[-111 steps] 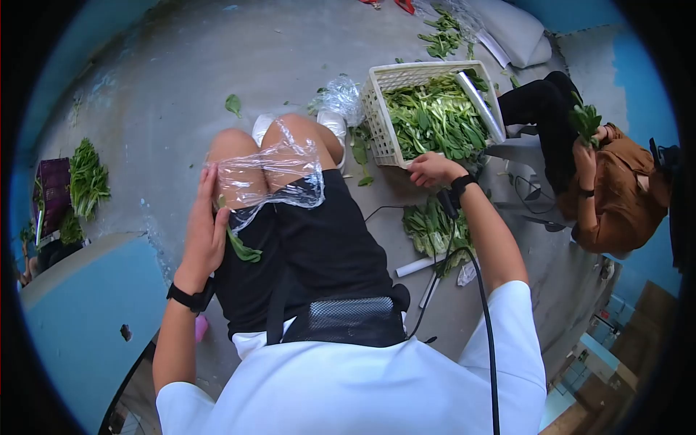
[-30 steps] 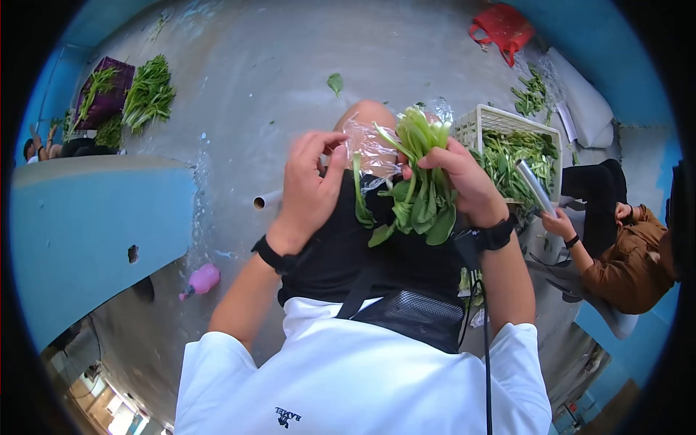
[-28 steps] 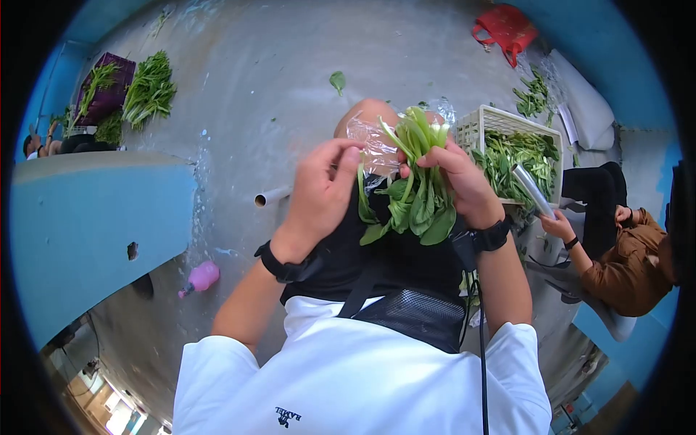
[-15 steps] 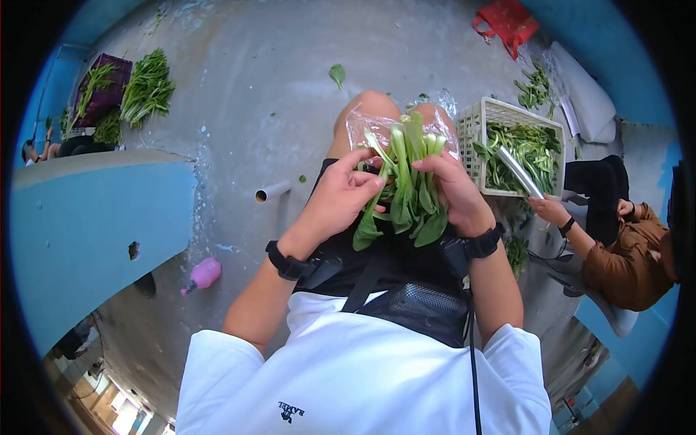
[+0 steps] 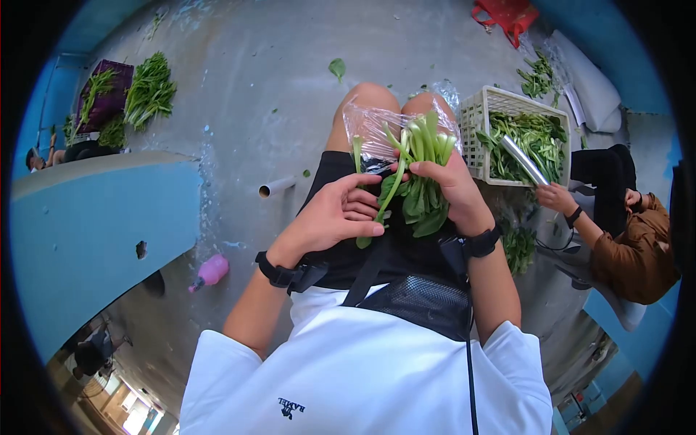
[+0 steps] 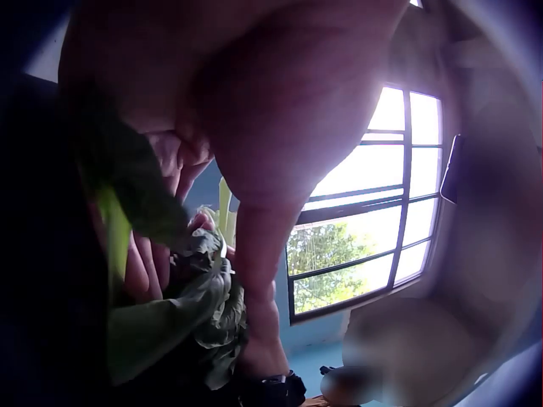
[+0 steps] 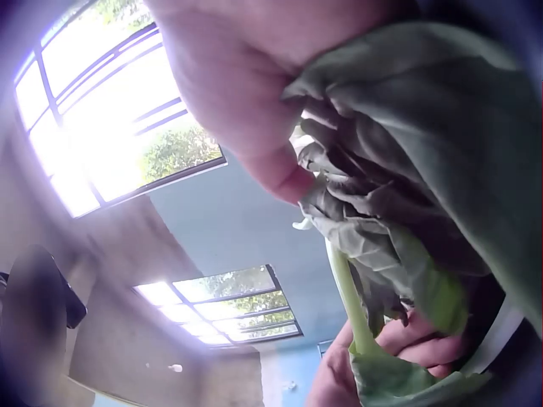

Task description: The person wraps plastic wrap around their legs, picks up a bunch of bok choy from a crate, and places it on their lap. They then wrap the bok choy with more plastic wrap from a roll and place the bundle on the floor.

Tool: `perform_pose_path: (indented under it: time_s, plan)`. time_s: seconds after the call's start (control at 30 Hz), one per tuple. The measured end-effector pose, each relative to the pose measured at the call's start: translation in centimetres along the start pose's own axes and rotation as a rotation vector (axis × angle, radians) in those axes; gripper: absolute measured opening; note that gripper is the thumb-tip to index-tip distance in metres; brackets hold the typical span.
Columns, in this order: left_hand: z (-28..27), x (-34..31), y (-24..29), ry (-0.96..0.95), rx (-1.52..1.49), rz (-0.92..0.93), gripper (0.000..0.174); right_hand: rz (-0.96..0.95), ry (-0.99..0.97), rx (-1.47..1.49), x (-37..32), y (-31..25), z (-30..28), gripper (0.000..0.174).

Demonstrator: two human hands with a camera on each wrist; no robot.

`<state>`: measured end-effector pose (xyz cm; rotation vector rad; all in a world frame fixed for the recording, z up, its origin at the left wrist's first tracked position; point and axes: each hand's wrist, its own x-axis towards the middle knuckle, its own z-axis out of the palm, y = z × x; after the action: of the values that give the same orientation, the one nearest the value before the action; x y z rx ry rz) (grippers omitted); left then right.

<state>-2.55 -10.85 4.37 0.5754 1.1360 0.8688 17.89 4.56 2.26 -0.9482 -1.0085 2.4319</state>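
The right hand grips a bunch of leafy greens above the lap, pale stems pointing away and leaves toward the body. Beside it, the left hand pinches the leafy end of one stalk between thumb and curled fingers. Clear plastic wrap lies across the knees, under the stems; another pale stalk stands apart over it. In the left wrist view, dark leaves hang near the fingers. The right wrist view shows large leaves under the palm and the stalk reaching the left hand.
A white crate of greens stands at right, near a seated person holding a silvery roll. On the floor are a cardboard tube, pink bottle, red bag and purple crate.
Since the oldest frame, the hands have come together over the lap and the right hand has taken up greens. Lately the left hand has moved down along a stalk, toward the body.
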Motion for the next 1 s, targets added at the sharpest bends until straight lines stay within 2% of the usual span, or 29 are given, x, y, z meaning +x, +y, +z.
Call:
perform_pose_path:
  time_s: [0.03,0.1,0.13,0.2,0.23,0.27,0.33,0.4,0.43,0.5,0.57,0.7,0.8,0.9,1.0]
  plan:
    - [0.1,-0.4,0.1,0.001,0.001,-0.002,0.073,-0.004,-0.014,-0.002,0.1,0.3,-0.4,0.046]
    - [0.5,-1.1,0.0,0.026,0.35,0.103,0.071,-0.022,-0.008,0.039,-0.1,0.1,-0.6,0.046]
    - [0.7,-1.5,-0.1,0.026,0.349,0.1,0.071,-0.038,-0.002,0.078,-0.4,-0.1,-0.7,0.046]
    - [1.4,-1.9,-0.4,0.072,0.829,0.352,0.067,-0.01,0.004,0.123,-1.3,-0.7,-1.5,0.048]
    - [2.0,-2.1,-0.5,0.105,0.97,0.459,0.055,-0.038,-0.012,0.181,-1.8,-1.0,-2.1,0.052]
    - [2.4,-2.1,-0.7,0.107,0.97,0.46,0.055,-0.071,-0.026,0.241,-2.3,-1.3,-2.4,0.055]
    - [3.0,-2.2,-1.0,0.246,1.061,0.41,0.047,-0.1,0.036,0.177,-3.3,-1.7,-2.4,0.051]
    - [3.2,-2.3,-1.8,0.273,1.079,0.428,0.041,-0.159,0.057,0.199,-4.1,-2.1,-2.9,0.052]
    - [3.1,-2.4,-2.0,0.296,1.088,0.442,0.039,-0.156,0.021,0.202,-4.1,-2.1,-3.5,0.067]
    - [3.1,-2.5,-2.5,0.319,1.097,0.456,0.036,-0.152,0.01,0.144,-4.3,-2.3,-3.5,0.067]
    - [3.2,-2.4,-2.9,0.341,1.215,0.562,0.026,-0.147,-0.005,0.089,-4.3,-2.5,-2.9,0.066]
    - [3.1,-2.6,-3.6,0.393,1.232,0.497,0.018,-0.077,0.056,0.023,-3.5,-2.2,-1.7,0.055]
    - [2.8,-3.3,-3.4,0.331,1.276,0.559,0.012,-0.044,0.109,-0.049,-2.7,-1.5,-1.8,0.045]
    - [3.2,-4.6,-1.9,0.309,1.186,0.636,0.01,-0.037,0.164,-0.112,-2.8,-1.4,-1.6,0.044]
    - [4.0,-5.9,1.6,0.396,0.709,0.5,0.007,-0.048,0.123,-0.117,-2.8,-1.0,-2.5,0.046]
